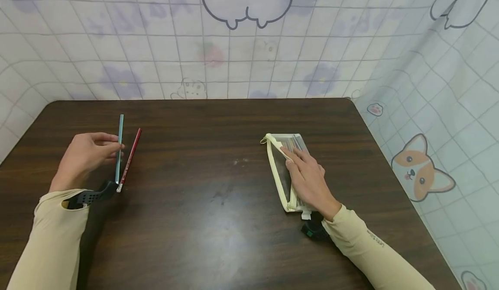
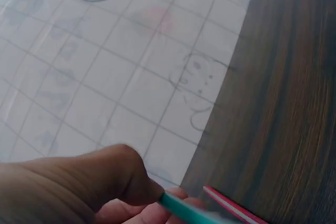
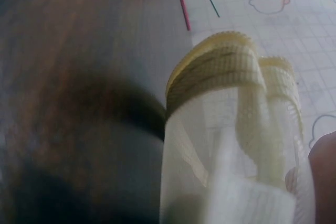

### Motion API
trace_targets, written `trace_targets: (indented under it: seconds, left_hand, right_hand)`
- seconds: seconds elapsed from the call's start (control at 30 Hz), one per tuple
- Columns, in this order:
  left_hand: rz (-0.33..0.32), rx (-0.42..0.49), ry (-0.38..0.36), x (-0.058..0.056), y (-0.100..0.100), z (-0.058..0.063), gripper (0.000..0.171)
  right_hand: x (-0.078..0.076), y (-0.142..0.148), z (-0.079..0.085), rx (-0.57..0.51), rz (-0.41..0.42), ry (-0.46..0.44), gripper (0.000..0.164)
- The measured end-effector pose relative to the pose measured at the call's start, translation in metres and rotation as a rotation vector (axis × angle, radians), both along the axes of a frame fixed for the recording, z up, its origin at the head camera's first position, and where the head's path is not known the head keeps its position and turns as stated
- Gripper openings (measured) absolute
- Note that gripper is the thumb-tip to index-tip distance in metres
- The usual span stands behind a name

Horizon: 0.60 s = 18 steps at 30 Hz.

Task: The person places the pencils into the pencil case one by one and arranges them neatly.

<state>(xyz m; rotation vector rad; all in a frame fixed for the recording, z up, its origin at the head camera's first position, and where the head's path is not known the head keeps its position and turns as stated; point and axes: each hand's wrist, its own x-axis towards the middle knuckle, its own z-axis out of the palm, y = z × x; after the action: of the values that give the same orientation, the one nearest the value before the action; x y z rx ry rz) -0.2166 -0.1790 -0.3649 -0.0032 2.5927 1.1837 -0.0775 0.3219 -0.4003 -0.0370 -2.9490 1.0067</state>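
Note:
On the left side, my left hand pinches a slim teal pencil between thumb and fingers; in the left wrist view the thumb presses on the teal pencil. Beside it a red pencil with a pale lower end lies slanted on the table. On the right, my right hand grips the pale yellow zip edge of a clear pouch, which gapes apart. Several slim items show through the pouch's far end. In the right wrist view the yellow-edged pouch bulges up close to the camera.
Both hands work over a dark brown wooden table. A pale curtain with a grid and cartoon animals hangs behind the table and along its right side. Dark wrist straps are worn at the sleeves.

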Motion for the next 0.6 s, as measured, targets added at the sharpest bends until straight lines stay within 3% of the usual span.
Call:
trace_targets:
  seconds: [0.47, 0.6]
  left_hand:
    - [-0.025, 0.157, 0.001, 0.001, 0.029, 0.003, 0.056]
    - [-0.023, 0.164, 0.016, 0.006, 0.042, 0.002, 0.054]
  right_hand:
    - [-0.001, 0.002, -0.002, -0.005, -0.001, 0.013, 0.047]
    - [-0.001, 0.002, -0.002, -0.012, 0.002, 0.012, 0.047]
